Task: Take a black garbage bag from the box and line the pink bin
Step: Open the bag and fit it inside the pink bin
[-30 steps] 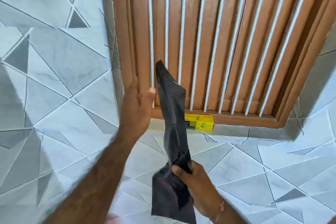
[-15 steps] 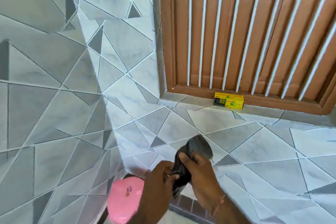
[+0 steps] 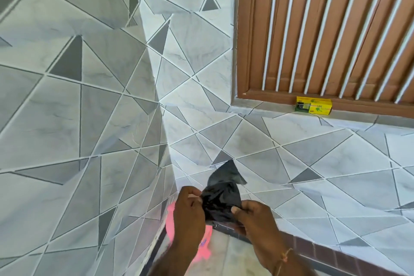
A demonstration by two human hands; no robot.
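A crumpled black garbage bag (image 3: 224, 195) is held between both hands low in the middle of the view, one corner sticking up. My left hand (image 3: 189, 210) pinches its left edge and my right hand (image 3: 255, 219) grips its right side. The pink bin (image 3: 207, 237) sits on the floor in the corner below, mostly hidden behind my left hand and forearm. The yellow and green bag box (image 3: 313, 105) lies on the sill at the foot of the wooden window, far up and to the right.
Grey geometric tiled walls meet in a corner (image 3: 163, 141) just left of my hands. A brown wooden window with white bars (image 3: 324, 29) fills the upper right. A dark brick skirting (image 3: 313, 251) runs along the floor edge at lower right.
The view has swung down and left, from the window to the corner. The bag, first held stretched upright, is now bunched between both hands just above the pink bin.
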